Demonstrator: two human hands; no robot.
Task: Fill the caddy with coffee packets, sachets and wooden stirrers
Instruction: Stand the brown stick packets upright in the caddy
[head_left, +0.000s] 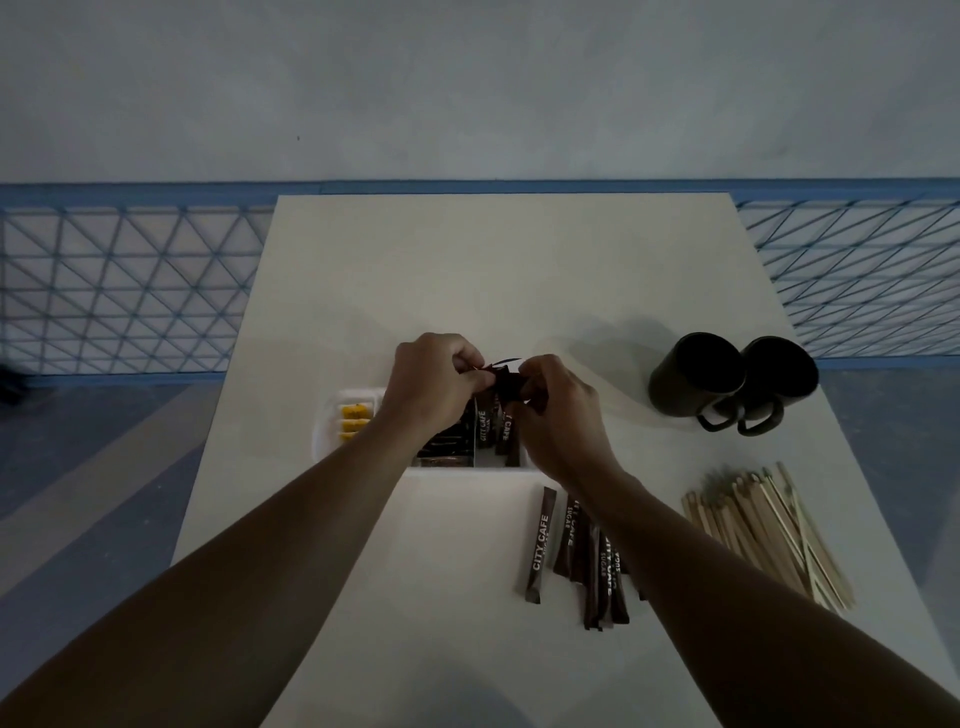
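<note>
here, the left hand (436, 379) and right hand (563, 415) both pinch a bundle of dark sachets (506, 388) just above the white caddy (321, 431); loose sachets (540, 545) and wooden stirrers (763, 525) lie nearer, to the right, on the tabletop (467, 270).

On your worktop (493, 270), the caddy (322, 436) sits mid-left; loose sachets (540, 551) lie before it, nearer you, wooden stirrers (769, 525) to their right, and two mugs (727, 379) stand behind the stirrers.
</note>
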